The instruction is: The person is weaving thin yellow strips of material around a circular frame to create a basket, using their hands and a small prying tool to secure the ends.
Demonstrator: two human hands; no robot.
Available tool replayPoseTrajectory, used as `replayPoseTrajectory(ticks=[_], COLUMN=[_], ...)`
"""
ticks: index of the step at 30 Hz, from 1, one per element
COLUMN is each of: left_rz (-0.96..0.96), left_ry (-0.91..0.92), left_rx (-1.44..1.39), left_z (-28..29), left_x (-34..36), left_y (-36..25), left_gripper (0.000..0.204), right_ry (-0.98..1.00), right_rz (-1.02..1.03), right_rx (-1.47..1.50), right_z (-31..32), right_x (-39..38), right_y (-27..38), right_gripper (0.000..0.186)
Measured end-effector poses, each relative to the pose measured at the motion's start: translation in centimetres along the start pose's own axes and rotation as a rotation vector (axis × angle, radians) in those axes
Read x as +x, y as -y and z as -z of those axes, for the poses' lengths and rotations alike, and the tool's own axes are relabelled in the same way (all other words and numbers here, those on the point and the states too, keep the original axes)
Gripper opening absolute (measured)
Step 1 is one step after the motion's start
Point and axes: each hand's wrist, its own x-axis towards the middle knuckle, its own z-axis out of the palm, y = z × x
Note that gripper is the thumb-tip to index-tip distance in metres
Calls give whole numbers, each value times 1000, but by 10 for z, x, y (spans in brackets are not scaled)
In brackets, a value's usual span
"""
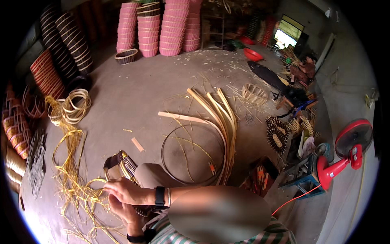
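Note:
My right hand (126, 191) reaches across from the right, a black band and a pale bracelet on its wrist. Its fingers are closed at the end of a strand of gold cord (94, 181). Just below, my left hand (125, 213) is closed too, but what it holds is hidden. A small woven basket (129, 164) with dark and pale weave and a black rim leans beside my knee, partly covered by my hands. More gold cord (70, 156) lies in a loose tangle on the floor to the left.
A thin hoop (162, 152) and long pale strips (225, 118) lie ahead. An open box of tools (260, 177) and a red fan (353, 140) stand right. Stacked pink baskets (174, 28) rise at the back. Coiled pale hoops (77, 105) lie left. Another person (304, 71) sits far right.

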Motion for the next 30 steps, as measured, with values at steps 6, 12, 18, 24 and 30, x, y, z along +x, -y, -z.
replayPoseTrajectory(ticks=[6, 12, 18, 24, 30], left_rz=[171, 430, 490, 233, -79], left_ry=[-22, 160, 348, 313, 151], left_rx=[-383, -409, -247, 96, 408], left_z=[-14, 9, 20, 11, -2], left_x=[3, 31, 54, 48, 42], left_y=[-12, -16, -11, -20, -4], left_gripper=[39, 25, 12, 14, 18], right_ry=[-276, -258, -228, -179, -51], right_rz=[-724, -733, -726, -694, -418], right_rx=[552, 567, 553, 412, 270], right_z=[40, 36, 40, 48, 31], right_x=[-19, -22, -20, -7, 35], right_y=[-34, -38, -24, -19, -51], right_gripper=[20, 21, 21, 23, 22])
